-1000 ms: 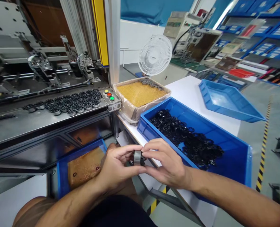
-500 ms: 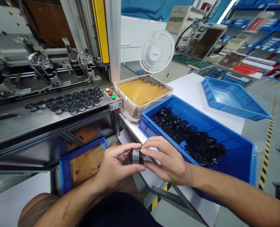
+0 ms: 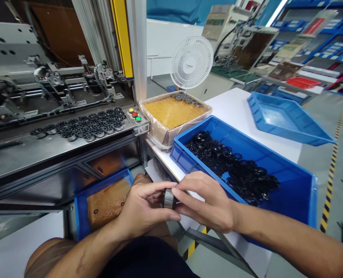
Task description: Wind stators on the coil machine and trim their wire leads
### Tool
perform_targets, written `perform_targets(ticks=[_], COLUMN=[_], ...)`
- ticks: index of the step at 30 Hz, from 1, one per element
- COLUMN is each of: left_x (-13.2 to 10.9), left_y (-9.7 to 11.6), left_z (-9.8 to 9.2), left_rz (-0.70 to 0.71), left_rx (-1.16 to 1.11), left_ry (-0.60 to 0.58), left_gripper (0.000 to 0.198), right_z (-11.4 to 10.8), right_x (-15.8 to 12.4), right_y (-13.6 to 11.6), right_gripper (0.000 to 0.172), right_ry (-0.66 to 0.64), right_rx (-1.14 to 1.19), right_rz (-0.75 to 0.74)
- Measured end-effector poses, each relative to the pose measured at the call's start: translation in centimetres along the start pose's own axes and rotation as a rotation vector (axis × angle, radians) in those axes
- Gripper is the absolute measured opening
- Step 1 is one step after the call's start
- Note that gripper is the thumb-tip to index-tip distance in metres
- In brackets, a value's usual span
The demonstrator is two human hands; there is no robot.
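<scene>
A small stator core (image 3: 168, 199), a grey metal ring with black plastic at its side, is held upright over my lap. My left hand (image 3: 144, 206) is closed around it, fingers above and thumb underneath. From the right, my right hand (image 3: 208, 202) pinches the same core, fingertips pressed on its black side face, which they mostly hide. Close beyond my right hand is a blue bin (image 3: 293, 193) with a pile of black spoked plastic rings (image 3: 238, 170). Many similar cores (image 3: 93, 123) with black ends stand bunched on the steel machine ledge (image 3: 23, 154) at the left.
A plastic-lined carton (image 3: 171, 133) holds a yellow sheet and several grey cores along its back edge. Beside it are coloured push buttons (image 3: 134, 114) and a white fan (image 3: 191, 63). A lighter blue tray (image 3: 287, 119) lies at right. Below the ledge sits another blue bin (image 3: 80, 220).
Both hands and the stator core have sunk slightly in view. My right fingers have bent closer over the core's side. The ring looks slightly turned.
</scene>
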State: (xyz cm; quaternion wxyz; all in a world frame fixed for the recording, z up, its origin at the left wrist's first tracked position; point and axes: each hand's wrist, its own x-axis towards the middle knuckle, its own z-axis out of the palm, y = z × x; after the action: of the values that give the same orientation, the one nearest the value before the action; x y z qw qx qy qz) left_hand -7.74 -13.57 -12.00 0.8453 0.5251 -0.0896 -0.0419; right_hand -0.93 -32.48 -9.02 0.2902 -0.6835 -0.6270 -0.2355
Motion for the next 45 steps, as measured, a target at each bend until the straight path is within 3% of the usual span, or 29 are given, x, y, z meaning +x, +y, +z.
perform_targets(ticks=[8,14,18,20,21,23,25,26,29,32,35,38,41,45], left_x=[-0.2,-0.8,-1.0,-0.9,-0.8,-0.6,-0.5,-0.5,-0.7,-0.6,-0.1,0.2,-0.1,0.2], left_y=[-0.8,-0.5,-0.1,0.5,1.0,2.6,4.8,6.1,9.9,12.1,12.6,12.6,12.6,13.3], left_z=[-0.1,-0.3,-0.2,-0.9,-1.7,-4.8,-9.5,-12.3,-20.3,-25.7,-28.1,-29.1,-29.5,-28.6], left_rz=[-0.029,-0.014,0.054,0.116,0.161,0.236,0.220,0.185,0.093,-0.002,-0.060,-0.085,-0.067,0.019], left_rx=[0.030,0.145,0.277,0.414,0.538,0.893,1.284,1.362,1.522,1.657,1.758,1.843,1.924,2.016], left_ry=[-0.019,-0.221,-0.265,-0.229,-0.167,0.095,0.519,0.669,0.909,0.947,0.861,0.772,0.706,0.644], left_gripper=[0.049,0.053,0.054,0.053,0.051,0.045,0.033,0.034,0.033,0.029,0.030,0.034,0.039,0.043], right_z=[-0.2,0.0,0.5,0.3,0.1,-0.3,-0.4,-0.3,0.3,0.5,-0.5,-2.6,-4.4,-4.2], right_x=[0.0,-0.6,-1.0,-1.0,-1.1,-1.4,-1.7,-1.9,-2.2,-1.8,-1.5,-2.8,-6.2,-10.8], right_y=[0.1,1.4,2.0,2.1,2.1,2.4,2.7,2.8,3.0,3.2,4.5,7.8,12.0,14.1], right_gripper=[0.032,0.050,0.041,0.041,0.041,0.042,0.042,0.041,0.038,0.037,0.034,0.025,0.018,0.021], right_ry=[-0.021,-0.025,-0.069,-0.086,-0.089,-0.081,-0.070,-0.066,-0.067,-0.078,-0.089,-0.112,-0.166,-0.390], right_rx=[0.020,0.143,0.125,0.109,0.098,0.055,-0.002,-0.025,-0.061,-0.105,-0.163,-0.250,-0.329,-0.289], right_rz=[0.029,0.399,0.422,0.429,0.435,0.435,0.408,0.387,0.319,0.273,0.271,0.338,0.462,0.734])
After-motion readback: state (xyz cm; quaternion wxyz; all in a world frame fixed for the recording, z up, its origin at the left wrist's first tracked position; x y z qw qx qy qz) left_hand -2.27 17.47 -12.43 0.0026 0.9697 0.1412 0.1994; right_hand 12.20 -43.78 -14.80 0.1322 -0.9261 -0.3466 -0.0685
